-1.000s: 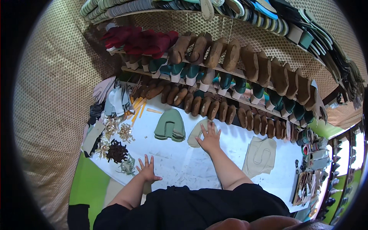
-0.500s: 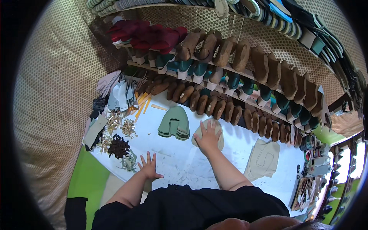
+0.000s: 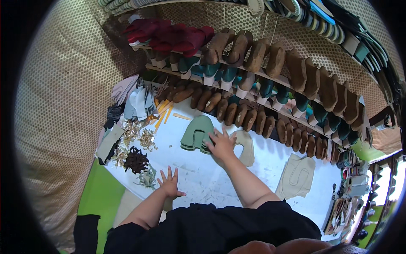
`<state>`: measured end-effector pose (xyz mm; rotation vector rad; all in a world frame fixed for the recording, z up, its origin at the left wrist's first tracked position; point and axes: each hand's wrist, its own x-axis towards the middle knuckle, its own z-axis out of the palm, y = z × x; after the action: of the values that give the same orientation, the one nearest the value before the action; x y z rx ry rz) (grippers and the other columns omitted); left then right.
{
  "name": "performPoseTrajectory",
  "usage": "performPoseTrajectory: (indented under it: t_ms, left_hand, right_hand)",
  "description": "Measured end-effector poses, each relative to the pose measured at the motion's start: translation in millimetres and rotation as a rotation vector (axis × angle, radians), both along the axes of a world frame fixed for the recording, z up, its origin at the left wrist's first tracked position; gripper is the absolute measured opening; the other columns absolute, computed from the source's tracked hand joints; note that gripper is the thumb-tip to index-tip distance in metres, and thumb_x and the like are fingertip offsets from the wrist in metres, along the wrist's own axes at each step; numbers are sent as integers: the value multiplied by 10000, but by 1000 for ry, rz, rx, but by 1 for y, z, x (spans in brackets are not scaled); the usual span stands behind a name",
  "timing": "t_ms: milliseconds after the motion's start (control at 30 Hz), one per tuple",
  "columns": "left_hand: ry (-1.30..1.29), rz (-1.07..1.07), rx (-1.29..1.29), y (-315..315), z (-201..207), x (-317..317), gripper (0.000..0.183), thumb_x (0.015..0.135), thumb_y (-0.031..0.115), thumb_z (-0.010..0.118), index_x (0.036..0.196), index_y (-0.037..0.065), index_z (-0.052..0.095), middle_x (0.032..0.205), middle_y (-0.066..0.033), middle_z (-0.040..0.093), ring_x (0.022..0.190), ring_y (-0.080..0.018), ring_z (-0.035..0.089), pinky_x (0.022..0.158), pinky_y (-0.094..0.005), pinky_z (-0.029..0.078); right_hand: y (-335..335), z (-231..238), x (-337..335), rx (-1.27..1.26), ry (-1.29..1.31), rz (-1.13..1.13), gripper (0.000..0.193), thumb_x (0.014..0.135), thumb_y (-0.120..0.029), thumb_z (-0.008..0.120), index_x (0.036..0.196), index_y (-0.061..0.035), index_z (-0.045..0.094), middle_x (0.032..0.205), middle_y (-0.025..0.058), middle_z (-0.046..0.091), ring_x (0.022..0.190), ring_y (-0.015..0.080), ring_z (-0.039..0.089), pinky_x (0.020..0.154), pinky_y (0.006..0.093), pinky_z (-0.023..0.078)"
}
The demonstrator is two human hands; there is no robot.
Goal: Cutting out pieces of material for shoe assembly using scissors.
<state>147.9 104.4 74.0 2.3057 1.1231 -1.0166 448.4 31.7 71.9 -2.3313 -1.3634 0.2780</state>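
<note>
Green cutouts [image 3: 196, 134] sit stacked on the white bench [image 3: 253, 169], just left of a beige cutout [image 3: 245, 146]. Right hand [image 3: 220, 146] rests between the 2, fingers spread flat, touching the green stack's edge and probably the beige piece too; it grips nothing. Left hand [image 3: 170, 184] lies open, palm down, near the bench's front edge, beside dark scraps [image 3: 135, 160]. Step looks like sorting or picking cutouts; next move needs fingers curling under 1 piece's edge to lift it.
</note>
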Motion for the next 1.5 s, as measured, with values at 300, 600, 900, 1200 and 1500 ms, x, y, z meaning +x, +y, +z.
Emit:
performPoseTrajectory:
  t_ms: [300,600,900,1200,1500]
  left_hand:
    - [-42,-2,-8,2,-7,-5,1458,577,625,844,1553,217,-158,1585,-179,-277,1415,-544,-218,1070,-752,26]
    - [-72,6,-8,0,-1,-7,1457,587,599,854,1551,200,-164,1579,-183,-288,1416,-528,-234,1077,-745,20]
    - [-199,-24,-14,-3,-1,-18,1441,597,599,845,1553,192,-152,1582,-182,-284,1408,-543,-236,1080,-744,29]
    - [-298,-53,42,-7,-8,-40,1388,600,613,829,1573,204,-72,1595,-176,-255,1423,-524,-221,1100,-722,11]
    - [-901,-286,82,-25,29,-24,1330,548,556,880,1581,258,98,1606,-244,-127,1456,-530,-43,1135,-654,148]
  right_hand:
    - [7,-12,-20,201,311,-110,179,880,-274,650,940,-146,759,1065,44,716,1257,269,526,1082,737,80]
    - [-21,62,-5,479,234,-290,221,921,-275,610,943,-65,678,957,122,699,958,335,645,1129,652,171]
    - [-140,151,-20,503,-86,-363,165,900,-214,632,950,-57,644,805,153,682,772,380,636,1099,549,338]
    - [-223,197,-103,359,157,-595,215,880,-252,640,959,-54,663,798,156,694,761,340,673,788,432,517]
    - [-211,238,-179,601,558,-392,185,902,-182,674,964,-10,647,822,72,680,725,155,639,663,295,489]
